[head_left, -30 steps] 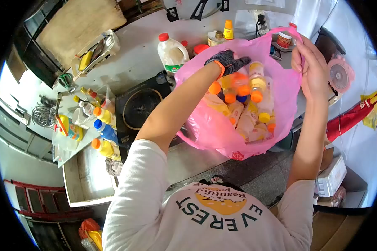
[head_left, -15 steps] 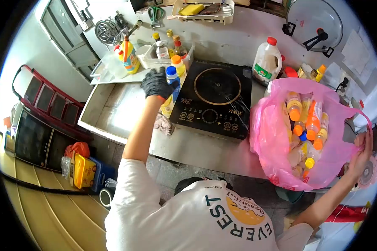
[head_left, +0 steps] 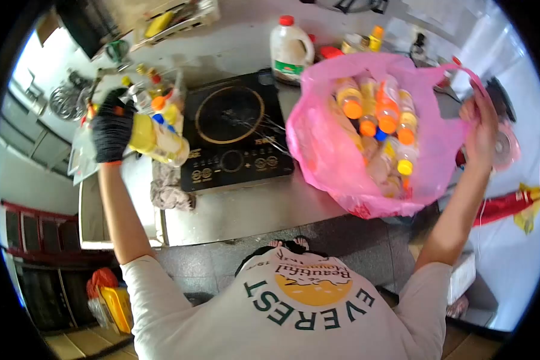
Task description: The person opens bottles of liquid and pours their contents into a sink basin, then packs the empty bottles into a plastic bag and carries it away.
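Observation:
My left hand [head_left: 114, 126], in a black glove, is closed around the upper end of a plastic bottle [head_left: 159, 141] with a yellow label. The bottle tilts, its clear base toward the induction cooktop [head_left: 231, 126]; its cap is hidden in the glove. Just behind it show a blue cap and an orange-capped bottle [head_left: 168, 108]. On the right, my bare right hand [head_left: 481, 129] grips the handle of a pink plastic bag [head_left: 336, 174], holding it open. Inside lie several bottles [head_left: 387, 111] with orange, yellow and blue caps.
A white jug [head_left: 291, 51] with a red cap stands behind the cooktop, beside small jars and a yellow-capped bottle [head_left: 375, 39]. A crumpled rag [head_left: 171, 189] lies at the counter's front left. Seasoning bottles [head_left: 153, 84] stand in a bin at the back left.
My left hand has taken hold of a yellow-labelled bottle and tilted it over. My right hand still grips the bag. The camera view has shifted and turned to the right.

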The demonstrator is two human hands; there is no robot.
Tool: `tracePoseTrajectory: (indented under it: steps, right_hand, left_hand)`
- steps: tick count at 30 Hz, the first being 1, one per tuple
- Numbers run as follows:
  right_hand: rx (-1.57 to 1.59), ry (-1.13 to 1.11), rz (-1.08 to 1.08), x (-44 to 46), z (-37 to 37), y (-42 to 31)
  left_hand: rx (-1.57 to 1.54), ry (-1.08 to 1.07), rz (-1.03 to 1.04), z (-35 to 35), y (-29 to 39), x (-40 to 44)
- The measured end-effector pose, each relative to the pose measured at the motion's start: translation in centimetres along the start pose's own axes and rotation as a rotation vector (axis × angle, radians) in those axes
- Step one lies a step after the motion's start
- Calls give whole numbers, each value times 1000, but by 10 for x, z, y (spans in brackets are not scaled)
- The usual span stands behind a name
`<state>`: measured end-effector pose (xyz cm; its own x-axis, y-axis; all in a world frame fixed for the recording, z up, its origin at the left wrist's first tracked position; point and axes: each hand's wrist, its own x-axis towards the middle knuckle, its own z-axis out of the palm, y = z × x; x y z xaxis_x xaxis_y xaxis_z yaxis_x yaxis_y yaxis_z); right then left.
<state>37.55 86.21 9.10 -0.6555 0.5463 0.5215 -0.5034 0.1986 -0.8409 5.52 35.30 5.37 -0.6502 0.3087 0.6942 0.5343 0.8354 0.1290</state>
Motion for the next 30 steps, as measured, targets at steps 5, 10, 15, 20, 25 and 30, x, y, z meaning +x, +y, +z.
tracePoseTrajectory:
  steps: [5,10,15,20,25,30]
  right_hand:
    - [3,23,24,8,-12,-6]
    - [16,67,47,17,-18,-17]
    - [-9,108,24,21,-22,-17]
    - [-50,19,-55,33,-64,6]
    - [65,21,94,34,-37,-11]
    - [25,76,86,30,-35,-11]
  left_hand:
    - [-795,107,19,-34,149,30]
    - [-1160,-41,102,56,315,-12]
    - [-718,-508,826,119,340,-94]
    - [-730,-239,703,73,266,-62]
    - [-165,31,3,102,81,-3]
    - [434,-430,-521,129,11,-13]
